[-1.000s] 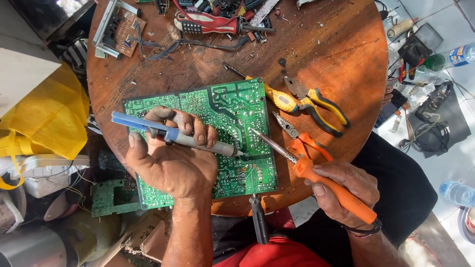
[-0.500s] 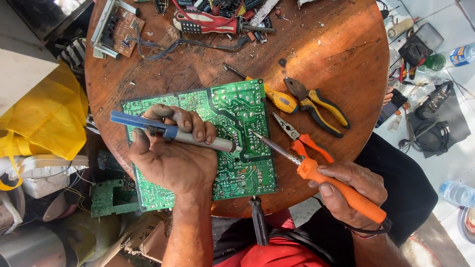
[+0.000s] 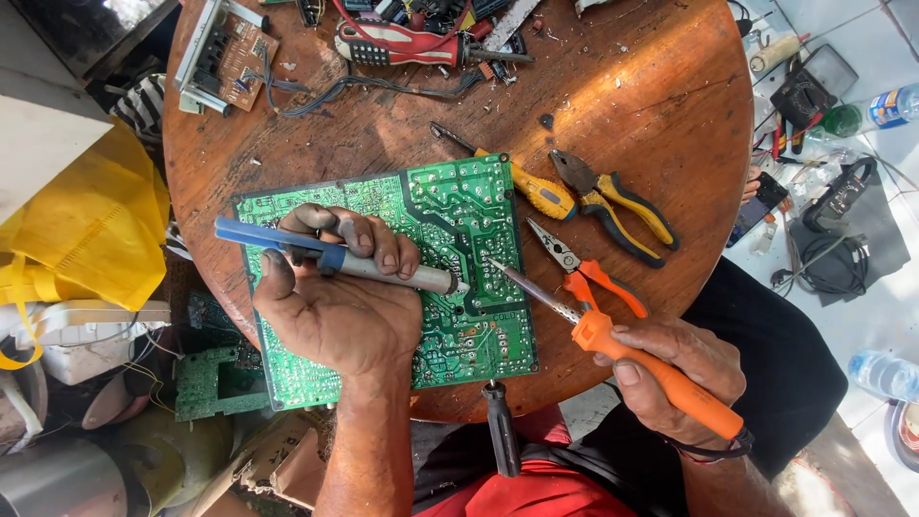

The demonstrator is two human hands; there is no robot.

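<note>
Green circuit board (image 3: 450, 239) flat on round wooden table (image 3: 632, 86); left hand (image 3: 330, 306) closed around blue pump tool (image 3: 330, 258), right hand (image 3: 675, 369) gripping orange soldering iron (image 3: 622, 349), both tips meeting on board

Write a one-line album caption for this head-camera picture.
Left hand holds a blue desoldering pump and right hand an orange soldering iron over a green circuit board on a round wooden table.

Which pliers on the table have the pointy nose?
The orange-handled pliers, lying just beside the green circuit board. Their nose is long and thin. The yellow-and-black pliers farther up have a short, blunt nose.
</note>
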